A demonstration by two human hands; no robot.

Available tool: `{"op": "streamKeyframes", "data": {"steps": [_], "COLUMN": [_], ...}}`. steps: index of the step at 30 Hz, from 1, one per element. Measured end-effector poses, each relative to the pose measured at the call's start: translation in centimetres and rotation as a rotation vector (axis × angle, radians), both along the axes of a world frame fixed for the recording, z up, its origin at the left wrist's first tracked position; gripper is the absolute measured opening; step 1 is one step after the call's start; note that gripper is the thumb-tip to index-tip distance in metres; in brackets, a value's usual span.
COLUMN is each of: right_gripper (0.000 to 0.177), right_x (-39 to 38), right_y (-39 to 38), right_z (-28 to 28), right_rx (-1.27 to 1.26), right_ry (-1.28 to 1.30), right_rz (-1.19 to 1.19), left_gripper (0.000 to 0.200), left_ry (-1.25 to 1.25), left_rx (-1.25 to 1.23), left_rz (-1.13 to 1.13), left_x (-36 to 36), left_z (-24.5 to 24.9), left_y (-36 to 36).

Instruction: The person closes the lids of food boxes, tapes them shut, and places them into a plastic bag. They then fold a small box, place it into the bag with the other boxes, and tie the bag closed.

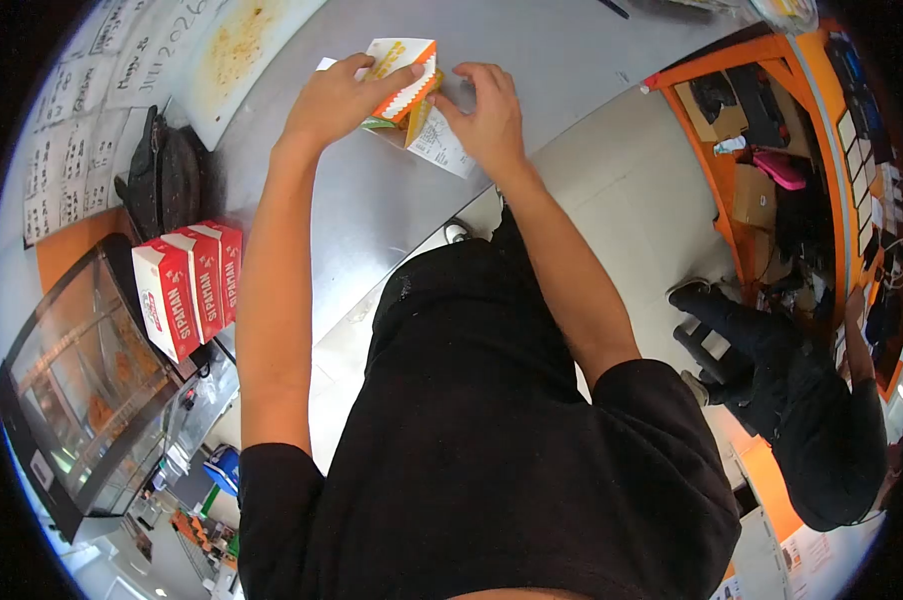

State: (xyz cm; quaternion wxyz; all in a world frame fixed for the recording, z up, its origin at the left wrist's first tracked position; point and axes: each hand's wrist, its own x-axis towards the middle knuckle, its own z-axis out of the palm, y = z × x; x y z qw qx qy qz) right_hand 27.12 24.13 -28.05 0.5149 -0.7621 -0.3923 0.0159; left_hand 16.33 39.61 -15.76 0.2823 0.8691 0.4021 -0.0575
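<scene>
On the steel table (322,200), near its edge, stands a small orange, white and yellow food box (404,90). My left hand (340,95) holds the box's upper flap, thumb on its printed face. Right of the box is my right hand (487,115), its fingers curved and apart, fingertips close to the box's side and nothing seen between them. A white printed paper (442,148) sticks out below the box toward me. The inside of the box is mostly hidden by the flap and my fingers.
Red and white cartons (187,290) stand at left by a glass display case (92,370). A black bag (167,170) lies behind them, near a stained white board (247,50). At right, a person in black (802,410) is beside an orange shelf (717,170).
</scene>
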Motion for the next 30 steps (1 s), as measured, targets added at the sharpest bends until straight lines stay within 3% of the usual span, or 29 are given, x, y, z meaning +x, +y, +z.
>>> {"op": "streamKeyframes", "data": {"steps": [1, 4, 7, 13, 22, 30], "right_gripper": [0.044, 0.040, 0.039, 0.041, 0.016, 0.021], "right_x": [-0.6, -2.2, -5.0, -5.8, -6.3, -5.9], "right_y": [-0.6, -2.6, -4.1, -2.4, -1.9, -1.9], "right_z": [0.0, -0.1, 3.0, 0.5, -0.3, 0.3], "right_rx": [0.004, 0.036, -0.019, -0.103, -0.097, -0.117], "right_ry": [0.013, -0.001, -0.243, -0.331, -0.269, -0.132], "right_rz": [-0.046, 0.294, 0.124, 0.068, -0.074, -0.035], "left_gripper": [0.104, 0.105, 0.109, 0.107, 0.104, 0.100], "left_ry": [0.004, 0.024, 0.070, 0.053, 0.117, 0.122], "left_rx": [0.015, 0.058, 0.056, 0.074, 0.303, 0.338], "left_rz": [-0.021, -0.054, -0.041, -0.038, -0.102, -0.094], "left_x": [0.1, 0.4, 0.6, 0.8, 0.6, 0.4], "left_z": [0.3, 0.0, 0.2, -0.1, -1.1, -1.3], "left_y": [-0.3, -0.6, -0.6, -0.7, -3.6, -3.6]}}
